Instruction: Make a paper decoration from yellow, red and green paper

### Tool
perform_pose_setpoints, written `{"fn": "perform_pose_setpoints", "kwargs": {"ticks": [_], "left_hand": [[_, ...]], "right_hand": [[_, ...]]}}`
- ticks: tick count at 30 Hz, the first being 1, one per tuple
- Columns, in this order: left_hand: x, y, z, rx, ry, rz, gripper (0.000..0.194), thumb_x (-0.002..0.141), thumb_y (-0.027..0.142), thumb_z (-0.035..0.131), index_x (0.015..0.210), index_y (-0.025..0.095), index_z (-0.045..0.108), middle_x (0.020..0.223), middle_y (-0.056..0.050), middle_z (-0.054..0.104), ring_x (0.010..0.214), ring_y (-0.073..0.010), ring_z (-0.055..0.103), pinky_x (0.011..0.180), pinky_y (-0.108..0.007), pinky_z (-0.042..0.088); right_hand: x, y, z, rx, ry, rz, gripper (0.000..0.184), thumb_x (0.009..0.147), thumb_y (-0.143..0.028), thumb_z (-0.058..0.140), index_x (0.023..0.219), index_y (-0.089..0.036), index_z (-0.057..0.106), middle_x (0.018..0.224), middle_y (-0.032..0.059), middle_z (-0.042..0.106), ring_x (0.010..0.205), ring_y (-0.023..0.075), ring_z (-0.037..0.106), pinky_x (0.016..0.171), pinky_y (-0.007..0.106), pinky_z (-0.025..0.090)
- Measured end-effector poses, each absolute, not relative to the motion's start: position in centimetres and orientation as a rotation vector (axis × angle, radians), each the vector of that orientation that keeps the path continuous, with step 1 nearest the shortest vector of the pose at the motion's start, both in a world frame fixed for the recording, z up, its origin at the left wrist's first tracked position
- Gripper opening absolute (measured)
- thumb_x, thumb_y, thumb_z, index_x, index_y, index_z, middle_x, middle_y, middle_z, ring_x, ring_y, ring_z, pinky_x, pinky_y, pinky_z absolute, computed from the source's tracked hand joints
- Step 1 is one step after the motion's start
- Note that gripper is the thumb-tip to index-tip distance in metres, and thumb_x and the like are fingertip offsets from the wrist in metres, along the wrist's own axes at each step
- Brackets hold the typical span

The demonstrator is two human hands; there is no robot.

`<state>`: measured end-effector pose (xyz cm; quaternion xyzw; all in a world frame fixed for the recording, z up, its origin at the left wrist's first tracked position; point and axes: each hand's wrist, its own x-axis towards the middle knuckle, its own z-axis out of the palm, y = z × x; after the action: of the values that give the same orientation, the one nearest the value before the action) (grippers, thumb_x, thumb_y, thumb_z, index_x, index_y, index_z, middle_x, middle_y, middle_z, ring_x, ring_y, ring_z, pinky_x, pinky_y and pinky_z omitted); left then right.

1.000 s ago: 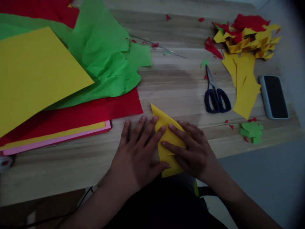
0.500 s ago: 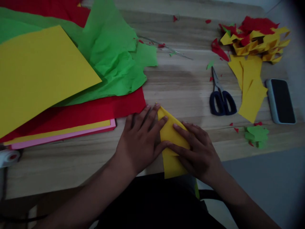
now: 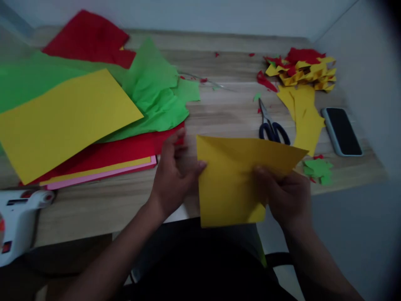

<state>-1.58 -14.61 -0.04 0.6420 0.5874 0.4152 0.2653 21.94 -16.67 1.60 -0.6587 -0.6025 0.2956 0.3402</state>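
Observation:
A sheet of yellow paper is raised at the near edge of the table, its upper right corner sticking out to a point. My right hand grips its right side, thumb on the near face and fingers behind. At the left edge of the sheet is my left hand, fingers apart, with the thumb tip at or just touching the paper. Beyond the sheet lie scissors with dark blue handles, partly covered by its top edge.
To the left, a large yellow sheet lies over green crepe paper and red paper. A white glue gun is at lower left. Yellow strips, cut scraps, green scraps and a phone lie right.
The yellow paper was folded flat under both hands; now it is opened out and lifted. My left hand has come off it to the left. The view has tilted up.

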Motion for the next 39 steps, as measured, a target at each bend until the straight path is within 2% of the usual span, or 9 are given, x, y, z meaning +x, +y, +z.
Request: {"fn": "perform_pose_setpoints", "kwargs": {"ticks": [2,6,10,15,21,27,32,36,39], "left_hand": [[-1.1,-14.8,1.0,1.410,1.460,1.158,0.062,0.082,0.042,0.070,0.136,0.023,0.046,0.137,-0.012,0.056,0.108,-0.0244,0.065,0.091,-0.041,0.055],[0.0,-15.7,3.1,1.000,1.192,1.023,0.030,0.081,0.040,0.070,0.101,0.019,0.067,0.099,-0.007,0.073,0.082,-0.0204,0.070,0.075,-0.034,0.058],[0.5,-16.3,3.5,0.910,1.292,1.085,0.023,0.072,0.034,0.079,0.070,0.018,0.062,0.068,0.002,0.066,0.064,-0.0125,0.063,0.061,-0.023,0.052],[0.8,-16.6,3.9,0.841,1.234,0.975,0.027,0.071,0.039,0.079,0.081,0.017,0.067,0.071,-0.001,0.069,0.059,-0.0137,0.063,0.056,-0.025,0.053],[1.0,-17.1,4.2,0.835,1.266,0.996,0.030,0.076,0.047,0.074,0.078,0.017,0.068,0.068,-0.001,0.068,0.056,-0.0136,0.062,0.051,-0.023,0.048],[0.4,-18.6,5.2,0.849,1.391,1.102,0.036,0.080,0.050,0.067,0.067,0.017,0.061,0.055,0.003,0.058,0.044,-0.0088,0.049,0.041,-0.018,0.037],[0.0,-18.8,6.5,0.756,1.515,1.163,0.044,0.080,0.059,0.062,0.061,0.019,0.055,0.048,0.003,0.053,0.039,-0.0095,0.043,0.040,-0.022,0.038],[-0.9,-18.8,7.1,0.832,1.690,1.155,0.049,0.080,0.057,0.062,0.051,0.020,0.049,0.043,0.004,0.046,0.038,-0.0098,0.039,0.038,-0.022,0.034],[-1.9,-19.4,6.6,0.862,1.738,1.132,0.047,0.081,0.054,0.062,0.052,0.020,0.052,0.044,0.003,0.049,0.039,-0.0101,0.041,0.041,-0.022,0.038]], "right_hand": [[22.1,-17.1,2.1,-1.738,-1.287,0.944,0.023,0.084,-0.044,0.069,0.080,-0.023,0.076,0.077,0.0043,0.077,0.068,0.0232,0.072,0.051,0.030,0.056],[22.3,-18.4,2.0,-1.552,-0.962,1.371,0.028,0.076,-0.045,0.078,0.091,-0.021,0.076,0.090,0.0069,0.079,0.075,0.0246,0.074,0.062,0.034,0.061],[22.2,-19.5,2.0,-1.520,-0.779,1.562,0.034,0.070,-0.043,0.082,0.094,-0.020,0.076,0.088,0.0079,0.079,0.070,0.0249,0.075,0.063,0.035,0.062],[21.8,-20.5,2.4,-1.474,-0.797,1.614,0.033,0.071,-0.043,0.081,0.092,-0.017,0.076,0.084,0.0081,0.078,0.070,0.0230,0.074,0.060,0.031,0.060],[22.0,-20.8,2.8,-1.593,-0.951,1.541,0.038,0.069,-0.049,0.081,0.083,-0.014,0.076,0.077,0.0092,0.077,0.060,0.0197,0.069,0.049,0.026,0.052],[22.2,-21.8,3.8,-1.514,-0.991,1.637,0.038,0.073,-0.050,0.077,0.086,-0.014,0.077,0.079,0.0106,0.076,0.064,0.0203,0.068,0.053,0.028,0.051],[21.3,-22.2,4.3,-1.412,-0.944,1.727,0.034,0.077,-0.048,0.075,0.089,-0.017,0.078,0.078,0.0082,0.075,0.062,0.0172,0.066,0.053,0.026,0.050],[20.5,-22.0,4.4,-1.329,-0.886,1.808,0.034,0.080,-0.050,0.072,0.087,-0.017,0.077,0.074,0.0057,0.072,0.056,0.0122,0.062,0.049,0.022,0.045],[20.4,-21.7,4.3,-1.332,-0.943,1.813,0.037,0.083,-0.052,0.068,0.087,-0.017,0.077,0.072,0.0058,0.071,0.054,0.0113,0.060,0.048,0.022,0.043]]}}
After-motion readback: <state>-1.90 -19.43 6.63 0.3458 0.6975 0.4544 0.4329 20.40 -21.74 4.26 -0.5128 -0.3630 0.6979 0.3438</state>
